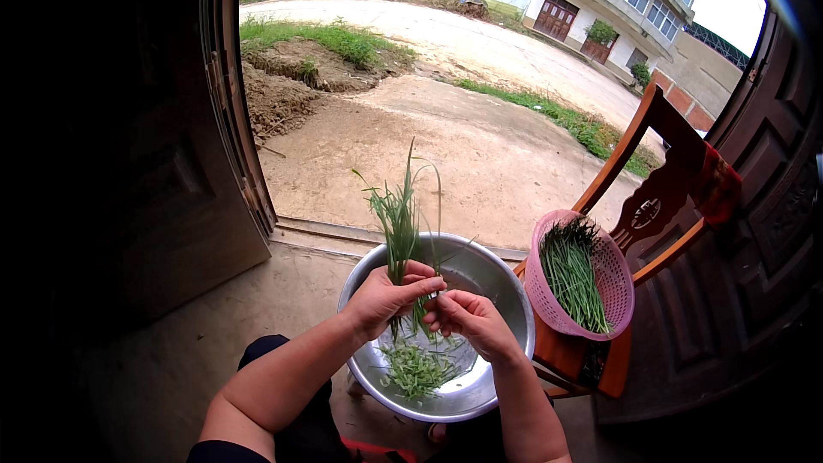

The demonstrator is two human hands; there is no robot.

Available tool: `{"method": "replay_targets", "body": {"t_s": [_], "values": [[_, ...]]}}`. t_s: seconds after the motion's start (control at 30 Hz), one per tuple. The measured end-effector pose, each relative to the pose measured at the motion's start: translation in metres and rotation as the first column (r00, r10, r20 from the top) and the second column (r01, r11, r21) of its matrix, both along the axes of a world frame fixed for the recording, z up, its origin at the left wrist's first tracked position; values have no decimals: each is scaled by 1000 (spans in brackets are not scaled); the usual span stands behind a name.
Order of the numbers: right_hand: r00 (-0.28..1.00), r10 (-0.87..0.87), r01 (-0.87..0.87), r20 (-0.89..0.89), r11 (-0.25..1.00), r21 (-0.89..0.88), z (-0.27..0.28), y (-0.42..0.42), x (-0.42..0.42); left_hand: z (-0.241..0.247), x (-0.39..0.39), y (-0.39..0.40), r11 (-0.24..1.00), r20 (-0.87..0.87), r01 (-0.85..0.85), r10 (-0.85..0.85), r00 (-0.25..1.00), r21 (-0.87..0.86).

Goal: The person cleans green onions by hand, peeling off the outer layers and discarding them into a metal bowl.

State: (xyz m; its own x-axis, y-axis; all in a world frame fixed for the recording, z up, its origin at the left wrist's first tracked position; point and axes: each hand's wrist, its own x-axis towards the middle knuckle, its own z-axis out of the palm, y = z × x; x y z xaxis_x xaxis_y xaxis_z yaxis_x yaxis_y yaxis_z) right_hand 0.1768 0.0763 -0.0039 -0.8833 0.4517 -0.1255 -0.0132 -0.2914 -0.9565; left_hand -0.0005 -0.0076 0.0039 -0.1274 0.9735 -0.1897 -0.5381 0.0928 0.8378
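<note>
My left hand [391, 299] holds an upright bunch of long green stalks [402, 222], which look like garlic chives. Between my left thumb and finger one thin stalk stands apart from the bunch, curving over at its top. My right hand [472, 321] is closed at the lower end of that stalk, its fingertips almost touching the left ones. Both hands are above a wide metal basin [516, 334]. Short green pieces [415, 370] lie in a heap on its bottom. The lower part of the bunch is partly hidden behind my left hand.
A pink perforated plastic basket [622, 302] full of long green stalks [572, 276] rests on a wooden chair [611, 366] to the right. Dark door leaves [173, 206] flank the doorway. Past the threshold [321, 236] lies a concrete yard [360, 167].
</note>
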Motion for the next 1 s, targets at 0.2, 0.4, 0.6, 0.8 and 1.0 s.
{"method": "replay_targets", "body": {"t_s": [0.2,0.4,0.6,0.8,1.0], "values": [[1000,20,-20,15,1000,15,0,0,0,4,1,-1,1000,43,-10,10,999,10],[983,130,-138,126,989,50,0,1,2,0,-2,1,999,47,-17,16,999,29],[924,250,-296,289,947,125,1,-2,3,1,-6,1,996,81,-57,52,995,65],[804,299,-447,513,874,191,-10,-5,2,6,-13,2,991,119,-84,72,990,105],[766,338,-485,546,862,147,-14,-6,2,11,-16,0,990,113,-103,92,989,99]]}}
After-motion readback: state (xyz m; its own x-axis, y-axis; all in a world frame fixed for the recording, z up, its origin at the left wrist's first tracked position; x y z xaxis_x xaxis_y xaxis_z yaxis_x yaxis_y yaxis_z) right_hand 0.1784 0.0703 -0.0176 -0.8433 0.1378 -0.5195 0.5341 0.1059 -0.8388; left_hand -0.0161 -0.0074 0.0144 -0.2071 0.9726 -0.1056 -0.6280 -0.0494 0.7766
